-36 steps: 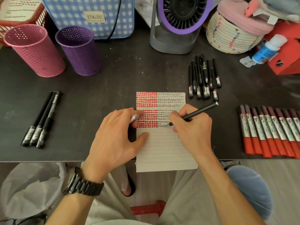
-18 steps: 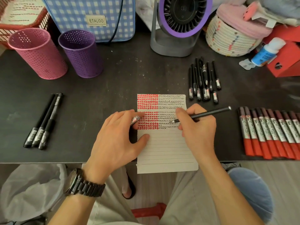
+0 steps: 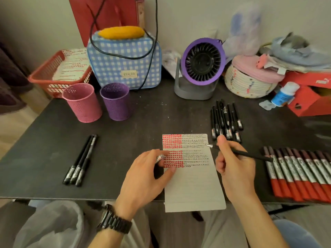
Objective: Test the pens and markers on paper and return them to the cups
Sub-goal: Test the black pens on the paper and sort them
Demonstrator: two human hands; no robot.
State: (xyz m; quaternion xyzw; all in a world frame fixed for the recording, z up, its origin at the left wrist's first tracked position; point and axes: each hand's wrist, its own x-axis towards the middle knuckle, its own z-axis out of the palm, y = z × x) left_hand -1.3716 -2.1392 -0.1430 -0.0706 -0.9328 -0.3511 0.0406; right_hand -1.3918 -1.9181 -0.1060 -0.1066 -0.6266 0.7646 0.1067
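Right hand (image 3: 234,169) at centre right pinches a black pen (image 3: 241,153), tip over the right edge of the paper (image 3: 193,185), left hand (image 3: 148,174) beside it pinches a silvery cap (image 3: 160,158), thumb on the paper, pink cup (image 3: 82,102) and purple cup (image 3: 115,101) upper left, loose pens (image 3: 225,120) above the right hand, red markers (image 3: 300,172) lower right

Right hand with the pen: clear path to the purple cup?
Probably yes. The right hand holds the pen at the paper's edge; bare table lies between it and the upright, open purple cup.
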